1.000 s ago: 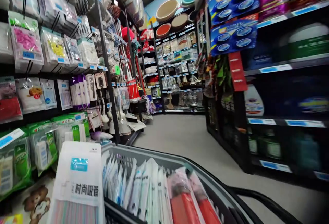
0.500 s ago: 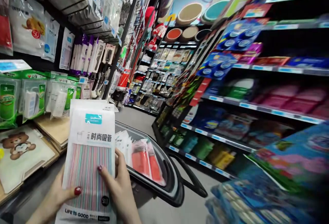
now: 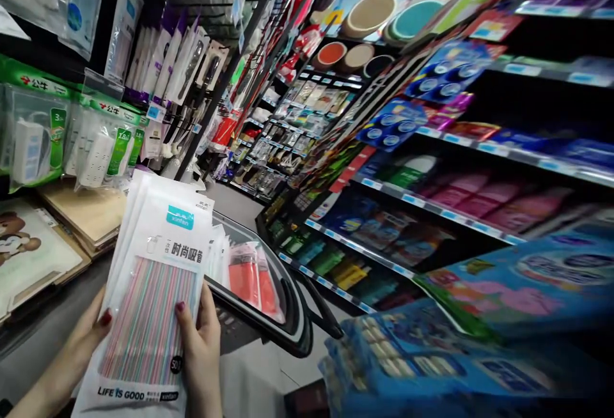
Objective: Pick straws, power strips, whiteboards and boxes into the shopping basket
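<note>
Both hands grip a stack of straw packs [image 3: 148, 316], white plastic with a clear window over striped pastel straws, held upright and tilted a little. My left hand [image 3: 86, 341] is closed on the left edge, its thumb near the front. On the right edge my right hand [image 3: 201, 354] is closed too, thumb pressed on the front and fingers partly hidden behind. Just beyond the packs stands a grey and black basket or cart [image 3: 301, 336], holding red packets [image 3: 245, 276] and white packets [image 3: 219, 257].
Power strips in green packaging [image 3: 98, 156] hang on the left above flat boards, one with a bear [image 3: 22, 245]. Purple-and-white packs [image 3: 165, 54] hang behind. Shelves of pink bottles [image 3: 465, 191] line the right, and large blue wrapped packs [image 3: 432, 341] sit at lower right.
The view has tilted and shifted. The straw packs have fanned apart slightly, so the edges of others show behind the front one. Both hands still hold them.
</note>
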`<state>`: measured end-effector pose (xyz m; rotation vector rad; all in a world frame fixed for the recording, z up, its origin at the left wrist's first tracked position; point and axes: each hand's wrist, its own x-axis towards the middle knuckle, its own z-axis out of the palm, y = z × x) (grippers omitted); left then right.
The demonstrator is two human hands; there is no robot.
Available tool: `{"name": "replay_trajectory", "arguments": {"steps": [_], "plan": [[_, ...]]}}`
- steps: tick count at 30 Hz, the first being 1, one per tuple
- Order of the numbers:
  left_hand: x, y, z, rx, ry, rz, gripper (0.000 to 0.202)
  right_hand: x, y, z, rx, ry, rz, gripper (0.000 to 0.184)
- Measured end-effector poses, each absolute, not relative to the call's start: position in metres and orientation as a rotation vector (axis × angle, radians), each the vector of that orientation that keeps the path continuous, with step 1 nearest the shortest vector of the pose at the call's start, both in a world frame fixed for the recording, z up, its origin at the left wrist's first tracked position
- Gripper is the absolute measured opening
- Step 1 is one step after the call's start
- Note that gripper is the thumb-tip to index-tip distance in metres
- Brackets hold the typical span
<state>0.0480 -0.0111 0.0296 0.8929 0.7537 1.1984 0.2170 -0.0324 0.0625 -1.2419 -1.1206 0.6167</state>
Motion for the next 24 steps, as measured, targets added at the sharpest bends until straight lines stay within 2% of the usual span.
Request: {"name": "replay_trajectory", "arguments": {"steps": [8, 14, 19, 21, 24], "plan": [[0.043, -0.010, 0.040, 0.811, 0.787, 1.132, 0.089, 0.217, -0.038, 0.057, -1.211, -1.132, 0.580, 0.041], [0.048, -0.011, 0.038, 0.813, 0.788, 1.098, 0.087, 0.222, -0.043, 0.067, -1.173, -1.046, 0.677, 0.044], [0.046, -0.012, 0.051, 0.651, 0.835, 1.078, 0.100, 0.245, -0.049, 0.073, -1.163, -0.908, 0.627, 0.048], [0.040, -0.012, 0.061, 0.620, 0.872, 1.078, 0.102, 0.260, -0.052, 0.071, -1.012, -0.858, 0.691, 0.044], [0.025, -0.011, 0.069, 0.624, 0.955, 1.146, 0.100, 0.272, -0.055, 0.063, -0.575, -0.884, 0.831, 0.026]]}}
